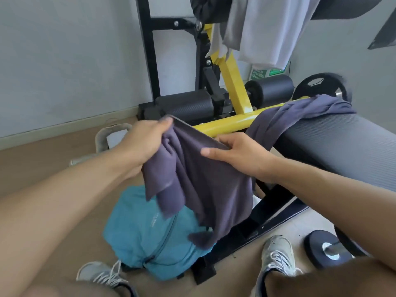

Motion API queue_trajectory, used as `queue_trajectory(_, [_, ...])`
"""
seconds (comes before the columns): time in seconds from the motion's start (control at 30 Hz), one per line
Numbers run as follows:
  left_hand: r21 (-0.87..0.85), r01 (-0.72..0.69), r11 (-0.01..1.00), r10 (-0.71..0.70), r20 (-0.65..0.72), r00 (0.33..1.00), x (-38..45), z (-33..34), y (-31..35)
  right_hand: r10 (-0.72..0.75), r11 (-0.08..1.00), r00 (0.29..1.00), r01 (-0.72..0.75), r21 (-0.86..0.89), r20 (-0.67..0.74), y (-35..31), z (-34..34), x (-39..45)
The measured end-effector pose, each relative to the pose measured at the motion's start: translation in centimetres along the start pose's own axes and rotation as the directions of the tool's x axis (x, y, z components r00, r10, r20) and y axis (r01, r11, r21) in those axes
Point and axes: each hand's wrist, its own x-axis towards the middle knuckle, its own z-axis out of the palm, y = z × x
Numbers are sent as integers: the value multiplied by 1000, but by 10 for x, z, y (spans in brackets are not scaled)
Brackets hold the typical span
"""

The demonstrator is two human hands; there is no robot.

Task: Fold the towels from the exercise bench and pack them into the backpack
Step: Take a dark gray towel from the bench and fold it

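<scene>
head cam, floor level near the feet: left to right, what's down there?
Left shoe → teal backpack → right shoe → dumbbell. The purple towel held by the left hand and right hand hangs over the backpack, so it is left out.

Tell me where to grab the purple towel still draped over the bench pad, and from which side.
Pinch the bunched ridge of the draped purple towel where it crests the bench pad, coming from above. There the folds stand up, while its tail hangs beside the yellow bar.
</scene>
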Motion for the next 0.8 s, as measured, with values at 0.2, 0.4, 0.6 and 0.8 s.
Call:
queue_trajectory(0.2, [-390,190,901,-259,-131,957,8,-15,4,470,877,828,-399,-266,306,27,-18,-18])
queue_trajectory(0.4, [-309,319,896,-267,200,943,0,-11,-5,386,782,919,-373,500,81,10,-10,-18])
queue_trajectory(0.6, [-388,444,807,-202,525,827,-20,12,9,265,760,964,-211,615,5,-12,18,-19])
queue_trajectory(0.8, [-454,340,823,44,648,760,-32,13,13,143,708,988,-65,703,-52,-16,20,-16])
